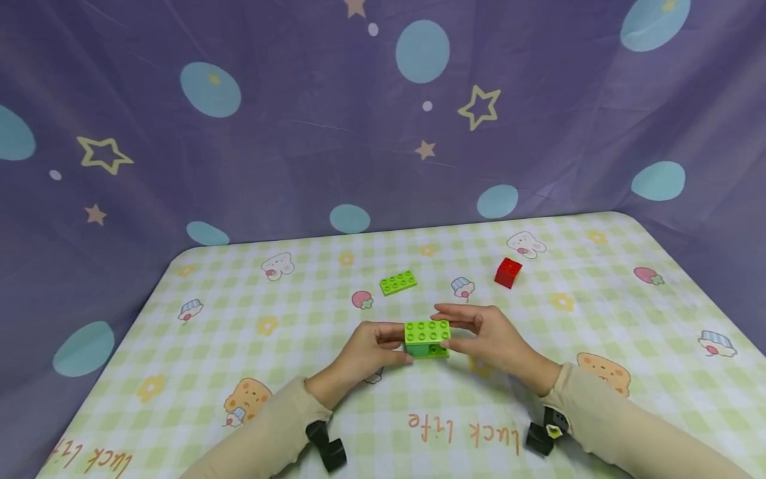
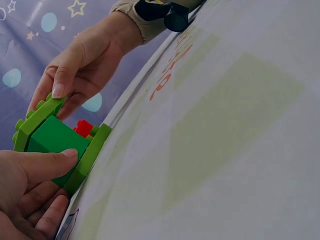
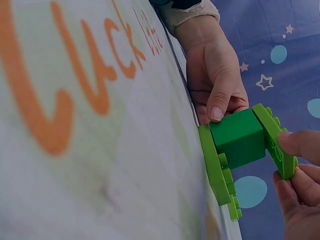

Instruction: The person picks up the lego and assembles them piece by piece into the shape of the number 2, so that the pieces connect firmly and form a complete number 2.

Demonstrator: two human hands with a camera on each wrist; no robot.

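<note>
My left hand (image 1: 371,349) holds a dark green toy brick (image 2: 56,134) from the left side, thumb pressed on its face. This brick stands at the left end of a light green base plate (image 3: 215,165), whose bare studs show to the right of it. Over the brick lies a second light green studded plate (image 1: 427,331), its right end sticking out past the brick. My right hand (image 1: 493,339) pinches that overhanging end between thumb and fingers. In the right wrist view, the upper plate leans at an angle to the brick's top.
Farther back on the table lies a loose light green studded plate (image 1: 398,283). A red brick (image 1: 509,273) sits to the right of it. A checked, printed cloth (image 1: 287,379) covers the table, and a purple curtain (image 1: 269,166) hangs behind its far edge.
</note>
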